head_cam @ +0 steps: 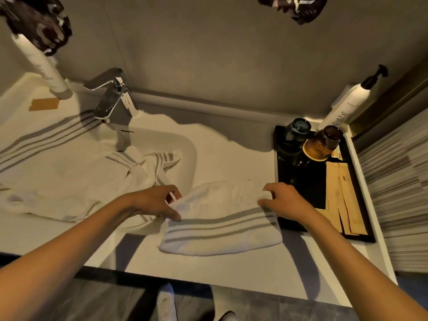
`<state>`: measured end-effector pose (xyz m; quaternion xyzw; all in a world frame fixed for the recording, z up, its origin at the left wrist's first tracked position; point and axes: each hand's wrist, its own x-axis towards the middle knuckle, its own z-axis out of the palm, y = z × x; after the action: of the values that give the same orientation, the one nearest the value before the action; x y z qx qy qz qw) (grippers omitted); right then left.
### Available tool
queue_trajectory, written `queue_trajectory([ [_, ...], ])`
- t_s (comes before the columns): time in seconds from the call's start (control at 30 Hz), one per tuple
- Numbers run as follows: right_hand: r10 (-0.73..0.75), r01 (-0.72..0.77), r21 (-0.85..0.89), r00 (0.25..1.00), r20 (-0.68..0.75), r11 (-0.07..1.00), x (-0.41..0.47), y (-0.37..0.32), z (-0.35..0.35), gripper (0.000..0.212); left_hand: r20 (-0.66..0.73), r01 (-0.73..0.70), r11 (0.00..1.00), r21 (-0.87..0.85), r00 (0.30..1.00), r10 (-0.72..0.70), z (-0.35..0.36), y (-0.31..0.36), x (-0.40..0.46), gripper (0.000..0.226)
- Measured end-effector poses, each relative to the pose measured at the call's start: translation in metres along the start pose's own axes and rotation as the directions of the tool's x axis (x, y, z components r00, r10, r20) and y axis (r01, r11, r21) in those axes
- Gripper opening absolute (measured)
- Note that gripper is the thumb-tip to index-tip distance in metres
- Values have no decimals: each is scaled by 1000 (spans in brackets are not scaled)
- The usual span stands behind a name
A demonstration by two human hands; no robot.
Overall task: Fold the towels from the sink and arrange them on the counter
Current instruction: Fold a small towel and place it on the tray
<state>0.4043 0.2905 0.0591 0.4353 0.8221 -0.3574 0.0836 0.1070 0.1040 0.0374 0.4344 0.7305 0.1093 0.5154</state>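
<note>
Both hands are pinching the far edge of the towel lying on the counter: left hand, right hand. Folding seems underway; next, probably bringing that edge toward the near side, corners aligned.

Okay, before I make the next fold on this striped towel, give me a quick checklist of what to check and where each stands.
1. Left hand grips the folded towel edge: ok.
2. Right hand pinches the opposite edge: ok.
3. Towel lies on the counter, out of the sink: ok.
4. Towel clear of the black tray: not ok, its corner touches the tray.
5. Sink emptied: not ok, another striped towel remains inside.
6. Edges aligned: cannot tell.
</note>
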Motion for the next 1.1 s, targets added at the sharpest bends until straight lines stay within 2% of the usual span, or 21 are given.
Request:
queue_trajectory([
  [0.1,-10,8,81,1000,18,997,1,-5,-11,12,-136,-111,992,55,984,117,-7,5,-7,20],
  [0.17,17,-21,102,999,43,995,3,-5,-12,11,-175,-113,989,97,976,129,3,5,-7,19],
  [0.2,26,-30,71,998,52,997,5,-4,-12,11,-181,-88,991,98,978,104,11,3,-5,25],
  [0.3,16,-15,-12,999,43,1000,7,-1,-3,9,-178,-1,985,175,983,33,40,-11,9,68],
  [0.4,0,0,13,1000,-1,1000,6,3,3,7,-244,54,978,201,970,-3,59,-18,20,78],
  [0.47,6,-6,16,1000,-18,1000,6,6,3,7,-287,99,965,244,958,-26,59,-19,24,75],
  [0.57,16,-16,-5,1000,-13,1000,7,7,2,10,-308,62,960,274,951,26,50,-18,25,48],
  [0.73,50,-49,-17,999,20,999,2,8,0,10,-334,-163,985,64,926,175,29,-2,8,22],
  [0.87,66,-66,26,998,3,998,0,7,-13,8,-426,-281,943,-178,886,183,2,21,-10,10],
  [0.93,82,-81,17,994,-78,997,10,7,-15,8,-527,-271,941,-204,840,128,-5,27,-1,12],
  [1.0,103,-116,-60,976,-192,991,21,2,-9,13,-586,-194,944,-268,810,1,-5,25,22,21],
  [1.03,61,-117,-181,956,-287,977,25,1,-2,20,-585,-135,940,-312,807,-79,-1,22,36,30],
  [1.1,-164,-67,-490,896,-413,869,25,-1,18,32,-561,36,947,-318,798,-218,14,13,52,50],
])
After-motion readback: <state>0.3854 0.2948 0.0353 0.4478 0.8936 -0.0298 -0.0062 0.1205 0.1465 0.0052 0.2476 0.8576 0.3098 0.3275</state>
